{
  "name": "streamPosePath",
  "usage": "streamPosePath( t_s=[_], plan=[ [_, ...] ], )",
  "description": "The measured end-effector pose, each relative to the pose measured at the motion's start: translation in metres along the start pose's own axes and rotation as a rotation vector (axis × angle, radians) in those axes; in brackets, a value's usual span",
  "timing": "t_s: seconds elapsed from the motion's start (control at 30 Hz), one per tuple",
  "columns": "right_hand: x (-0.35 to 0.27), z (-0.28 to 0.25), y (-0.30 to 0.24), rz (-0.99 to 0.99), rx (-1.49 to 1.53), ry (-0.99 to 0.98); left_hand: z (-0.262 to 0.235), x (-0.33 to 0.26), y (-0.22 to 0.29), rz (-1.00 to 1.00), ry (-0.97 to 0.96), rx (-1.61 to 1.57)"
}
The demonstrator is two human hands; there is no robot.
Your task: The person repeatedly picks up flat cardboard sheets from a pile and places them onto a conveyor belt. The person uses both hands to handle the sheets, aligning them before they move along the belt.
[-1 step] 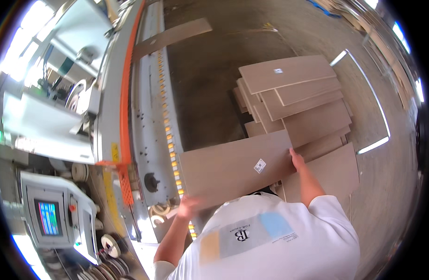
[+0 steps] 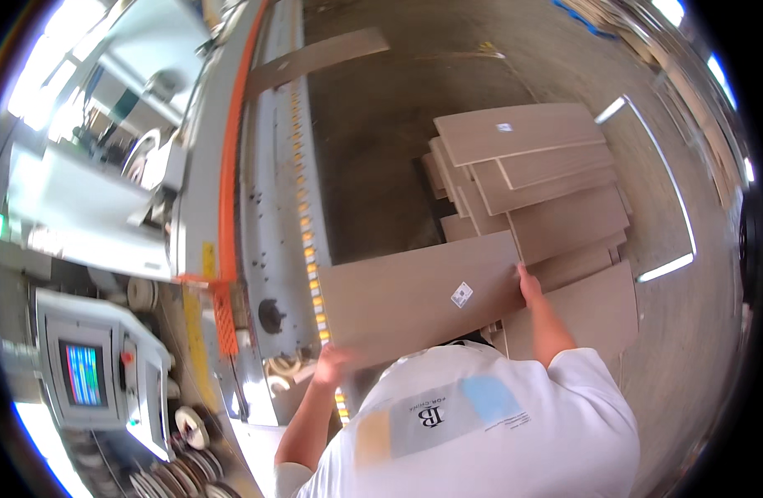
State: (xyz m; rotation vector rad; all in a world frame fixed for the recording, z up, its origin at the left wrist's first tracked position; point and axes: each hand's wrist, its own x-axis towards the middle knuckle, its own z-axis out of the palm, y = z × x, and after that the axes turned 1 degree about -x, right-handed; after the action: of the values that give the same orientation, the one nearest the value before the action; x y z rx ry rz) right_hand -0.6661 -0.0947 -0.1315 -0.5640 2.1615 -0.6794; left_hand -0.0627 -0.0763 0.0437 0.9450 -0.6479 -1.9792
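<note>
A brown flat board (image 2: 415,299) with a white diamond-shaped label spans the space before my body, held between both hands. At its lower left corner my left hand (image 2: 333,363) is closed on the edge, slightly smeared by motion, beside the machine's row of yellow rollers (image 2: 312,274). My right hand (image 2: 528,284) grips the right edge, thumb upward, next to a stack of similar boards (image 2: 564,220). The board's left end lies close to the rollers; whether it touches them I cannot tell.
A long machine bed (image 2: 269,207) with an orange rail (image 2: 230,166) runs along the left. Another board (image 2: 319,60) lies across its far part. A control panel with a lit screen (image 2: 84,373) and several rolls of edging (image 2: 190,427) are at lower left. A white floor line (image 2: 668,178) borders the right.
The machine and the stack sit slightly further right in the view. The board and both my hands keep almost the same place, with the grip unchanged.
</note>
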Motion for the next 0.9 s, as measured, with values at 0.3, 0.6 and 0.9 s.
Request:
streamPosePath(
  t_s=[0.3, 0.6, 0.9],
  plan=[
    [-0.100, 0.118, -0.072, -0.014, 0.190, -0.054, -0.055, -0.077, -0.012, 0.328, 0.521, -0.339],
    [-0.209, 0.186, -0.109, -0.127, 0.035, -0.630, -0.116, -0.096, -0.044, 0.554, 0.960, -0.433],
    [-0.274, 0.199, -0.166, -0.366, -0.450, -0.995, -0.072, -0.060, -0.041, 0.409, 1.159, -0.160]
  ],
)
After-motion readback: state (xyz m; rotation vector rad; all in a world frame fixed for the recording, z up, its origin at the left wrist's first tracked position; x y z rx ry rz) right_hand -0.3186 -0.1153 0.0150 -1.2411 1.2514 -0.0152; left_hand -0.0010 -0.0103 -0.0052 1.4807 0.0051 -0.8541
